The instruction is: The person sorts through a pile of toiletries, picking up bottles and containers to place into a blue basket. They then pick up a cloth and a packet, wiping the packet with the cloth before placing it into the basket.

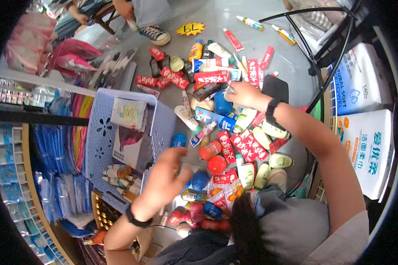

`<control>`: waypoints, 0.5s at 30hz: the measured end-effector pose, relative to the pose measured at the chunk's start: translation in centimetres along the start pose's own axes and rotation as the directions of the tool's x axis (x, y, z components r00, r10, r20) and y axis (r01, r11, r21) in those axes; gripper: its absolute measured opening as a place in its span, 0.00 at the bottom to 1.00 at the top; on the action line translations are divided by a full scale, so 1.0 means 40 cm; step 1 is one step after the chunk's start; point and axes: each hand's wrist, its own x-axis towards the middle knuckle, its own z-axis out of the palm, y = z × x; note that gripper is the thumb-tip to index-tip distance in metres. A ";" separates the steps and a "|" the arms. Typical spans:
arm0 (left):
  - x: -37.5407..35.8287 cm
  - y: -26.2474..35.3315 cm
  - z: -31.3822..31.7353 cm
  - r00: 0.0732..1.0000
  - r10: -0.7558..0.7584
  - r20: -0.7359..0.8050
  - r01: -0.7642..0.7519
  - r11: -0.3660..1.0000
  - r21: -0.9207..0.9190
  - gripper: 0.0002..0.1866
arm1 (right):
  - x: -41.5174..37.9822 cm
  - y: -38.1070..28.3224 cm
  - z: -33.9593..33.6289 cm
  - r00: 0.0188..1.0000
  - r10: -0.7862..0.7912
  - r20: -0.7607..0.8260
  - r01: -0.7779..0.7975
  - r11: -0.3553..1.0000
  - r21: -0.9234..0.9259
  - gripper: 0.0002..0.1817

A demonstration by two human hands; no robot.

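My right hand [244, 94], a dark band on its wrist, reaches into a pile of small toiletries on the grey floor. Its fingers are pinched on a small pale item that I cannot make out. Around it lie a dark bottle [208, 92], a blue round container [222, 104] and a red-and-white box [211, 77]. My left hand [162, 177] hovers open beside the lilac plastic basket [93, 145], its fingers apart and nothing in them. Near that hand are a blue cap-like piece [178, 140] and a red round container [216, 164]. Pale green bottles [262, 176] lie closer to me.
Packs of blue-and-white face towels [362, 152] stand at the right, by a black curved metal frame [325, 84]. Plastic-wrapped goods [57, 145] hang at the left. Another person's sneaker [154, 34] and hands show at the top. A yellow price tag [190, 29] lies on the floor.
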 end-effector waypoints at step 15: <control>0.337 -0.094 0.230 0.978 -0.068 0.197 0.032 0.982 0.184 0.22 | 0.105 0.132 -0.089 0.990 0.131 -0.046 -0.138 0.961 -0.240 0.20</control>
